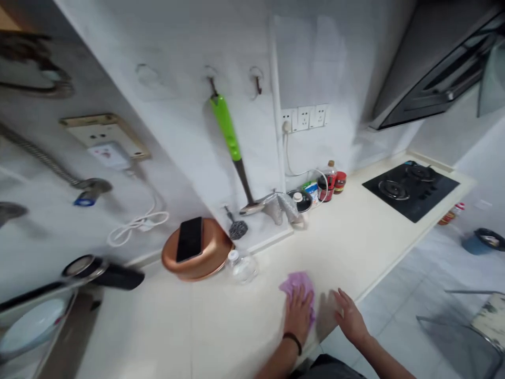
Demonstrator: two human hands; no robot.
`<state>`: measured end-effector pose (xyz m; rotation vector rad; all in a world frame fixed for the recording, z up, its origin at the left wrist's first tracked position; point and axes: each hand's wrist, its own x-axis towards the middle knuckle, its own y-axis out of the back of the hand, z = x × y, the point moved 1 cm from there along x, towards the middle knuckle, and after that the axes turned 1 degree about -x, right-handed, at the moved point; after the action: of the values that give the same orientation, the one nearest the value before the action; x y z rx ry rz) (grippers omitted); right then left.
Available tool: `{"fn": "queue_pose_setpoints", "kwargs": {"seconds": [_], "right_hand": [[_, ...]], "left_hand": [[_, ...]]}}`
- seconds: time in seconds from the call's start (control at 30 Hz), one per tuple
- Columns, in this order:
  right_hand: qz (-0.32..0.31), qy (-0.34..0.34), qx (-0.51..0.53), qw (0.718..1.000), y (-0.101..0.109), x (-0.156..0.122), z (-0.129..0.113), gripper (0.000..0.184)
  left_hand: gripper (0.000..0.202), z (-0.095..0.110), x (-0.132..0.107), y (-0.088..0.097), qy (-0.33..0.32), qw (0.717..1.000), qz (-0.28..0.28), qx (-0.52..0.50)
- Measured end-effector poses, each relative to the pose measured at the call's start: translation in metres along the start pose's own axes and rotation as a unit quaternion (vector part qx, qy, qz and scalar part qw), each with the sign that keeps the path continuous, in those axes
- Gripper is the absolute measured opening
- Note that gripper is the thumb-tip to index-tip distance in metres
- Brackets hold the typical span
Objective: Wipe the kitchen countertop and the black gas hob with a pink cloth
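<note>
A crumpled purple cloth (296,281) lies on the cream countertop (244,321). My left hand (299,311), with a dark band at the wrist, presses down over the cloth and holds it against the surface. The cloth sticks out past the fingertips and along the right side of the hand. To the right, my right hand (350,317) hovers by the counter's front edge, fingers apart and nothing in them. A clear plastic bottle with a white cap (241,267) is beyond the cloth, to its left.
A phone (190,239) rests on an upturned copper-coloured pan (215,247). At left are a black flask (118,275) and the sink edge (67,326). A gas hob (412,189) sits at right, with bottles (328,181) by the wall. A green-handled ladle (229,131) hangs above.
</note>
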<state>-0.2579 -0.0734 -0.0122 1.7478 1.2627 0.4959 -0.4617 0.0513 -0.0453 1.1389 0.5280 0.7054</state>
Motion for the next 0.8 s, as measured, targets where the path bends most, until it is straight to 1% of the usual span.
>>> {"fn": "queue_pose_setpoints", "kwargs": {"seconds": [0.03, 0.07, 0.1, 0.13, 0.2, 0.3, 0.37, 0.43, 0.5, 0.57, 0.63, 0.7, 0.77, 0.8], "right_hand": [[0.004, -0.008, 0.004, 1.000, -0.001, -0.004, 0.000, 0.068], [0.004, -0.015, 0.007, 1.000, -0.002, -0.008, -0.002, 0.067], [0.002, -0.020, 0.010, 1.000, -0.004, -0.010, -0.004, 0.066], [-0.001, -0.024, 0.013, 1.000, -0.006, -0.012, -0.007, 0.067], [-0.008, -0.031, 0.025, 0.999, -0.010, -0.014, -0.017, 0.068], [-0.021, -0.030, 0.048, 0.998, -0.021, -0.012, -0.037, 0.074], [-0.036, -0.010, 0.058, 0.998, -0.030, -0.007, -0.051, 0.078], [-0.048, 0.025, 0.068, 0.996, -0.037, -0.001, -0.063, 0.080], [-0.053, 0.061, 0.082, 0.993, -0.040, 0.004, -0.070, 0.079], [-0.058, 0.090, 0.095, 0.990, -0.039, 0.010, -0.073, 0.076], [-0.069, 0.117, 0.099, 0.986, -0.038, 0.018, -0.072, 0.073], [-0.082, 0.135, 0.097, 0.983, -0.038, 0.029, -0.071, 0.072], [-0.089, 0.136, 0.100, 0.982, -0.039, 0.040, -0.073, 0.077], [-0.093, 0.128, 0.105, 0.982, -0.040, 0.045, -0.076, 0.083]], "left_hand": [[0.062, 0.009, 0.001, -0.008, -0.046, 0.999, -0.019, -0.006], [0.066, 0.013, 0.000, -0.015, -0.081, 0.996, -0.034, -0.010], [0.068, 0.012, -0.002, -0.019, -0.100, 0.994, -0.042, -0.011], [0.069, 0.007, -0.005, -0.021, -0.102, 0.994, -0.043, -0.009], [0.067, -0.016, -0.017, -0.018, -0.079, 0.996, -0.029, 0.003], [0.062, -0.068, -0.047, -0.008, -0.018, 0.999, 0.024, 0.025], [0.058, -0.106, -0.074, 0.000, 0.038, 0.996, 0.073, 0.040], [0.056, -0.137, -0.103, 0.009, 0.110, 0.986, 0.111, 0.055], [0.056, -0.158, -0.135, 0.021, 0.188, 0.972, 0.127, 0.064], [0.057, -0.171, -0.168, 0.037, 0.274, 0.951, 0.131, 0.064], [0.057, -0.179, -0.203, 0.055, 0.375, 0.916, 0.133, 0.060], [0.058, -0.186, -0.235, 0.072, 0.476, 0.868, 0.135, 0.053], [0.058, -0.190, -0.262, 0.087, 0.554, 0.820, 0.137, 0.043], [0.058, -0.191, -0.272, 0.092, 0.581, 0.801, 0.139, 0.038]]}}
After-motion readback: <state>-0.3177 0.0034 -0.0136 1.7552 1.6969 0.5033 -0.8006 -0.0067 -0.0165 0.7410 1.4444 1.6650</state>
